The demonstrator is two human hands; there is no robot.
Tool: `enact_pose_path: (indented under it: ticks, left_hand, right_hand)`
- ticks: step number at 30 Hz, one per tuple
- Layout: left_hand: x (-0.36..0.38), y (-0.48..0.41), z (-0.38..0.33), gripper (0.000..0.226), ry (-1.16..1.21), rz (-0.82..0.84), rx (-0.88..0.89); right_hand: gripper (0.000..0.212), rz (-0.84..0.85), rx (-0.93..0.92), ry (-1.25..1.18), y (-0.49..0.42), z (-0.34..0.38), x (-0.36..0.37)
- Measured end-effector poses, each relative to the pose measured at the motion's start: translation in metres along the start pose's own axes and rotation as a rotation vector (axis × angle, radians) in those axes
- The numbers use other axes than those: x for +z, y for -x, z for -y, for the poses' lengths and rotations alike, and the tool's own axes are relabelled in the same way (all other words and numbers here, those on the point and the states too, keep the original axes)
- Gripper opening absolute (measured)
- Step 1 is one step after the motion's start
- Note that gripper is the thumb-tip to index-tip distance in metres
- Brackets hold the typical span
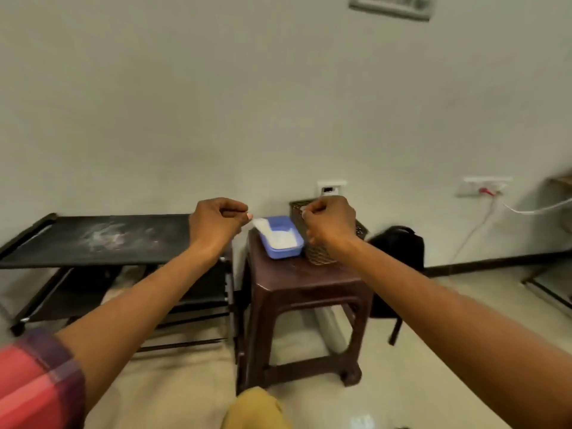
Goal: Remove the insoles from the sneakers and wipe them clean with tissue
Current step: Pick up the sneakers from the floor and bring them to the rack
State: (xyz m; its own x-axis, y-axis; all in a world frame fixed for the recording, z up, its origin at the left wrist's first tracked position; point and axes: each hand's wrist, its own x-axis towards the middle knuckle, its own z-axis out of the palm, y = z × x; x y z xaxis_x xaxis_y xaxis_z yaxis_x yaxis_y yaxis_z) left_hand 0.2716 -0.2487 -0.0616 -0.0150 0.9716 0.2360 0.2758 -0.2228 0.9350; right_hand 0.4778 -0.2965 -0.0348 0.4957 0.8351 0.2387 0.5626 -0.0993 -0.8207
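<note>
Brown plastic stool (305, 283) carrying a blue tissue box (281, 237).
Left hand (216, 222) and right hand (329, 222) hover above it, both curled into empty fists; sneakers unseen.

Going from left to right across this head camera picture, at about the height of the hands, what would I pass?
Black rack → left hand → blue tissue box → right hand → black bag → wall socket with a red plug.
</note>
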Motion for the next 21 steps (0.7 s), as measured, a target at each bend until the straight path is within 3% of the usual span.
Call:
enact_pose_path:
  ticks: [5, 10, 16, 21]
  left_hand:
    - [0.127, 0.036, -0.030, 0.011, 0.011, 0.158, 0.013]
    - [0.250, 0.081, -0.009, 0.012, -0.034, 0.341, -0.030]
    - [0.385, 0.168, 0.060, 0.011, -0.119, 0.556, -0.120]
    - [0.458, 0.260, 0.157, 0.014, -0.290, 0.779, -0.261]
  right_hand:
    - [0.018, -0.059, 0.107, 0.033, -0.006, -0.084, -0.090]
    - [0.016, -0.102, 0.242, 0.050, -0.001, -0.181, -0.145]
    - [0.016, -0.158, 0.478, 0.065, 0.030, -0.347, -0.184]
    - [0.014, -0.083, 0.785, 0.096, 0.114, -0.494, -0.189]
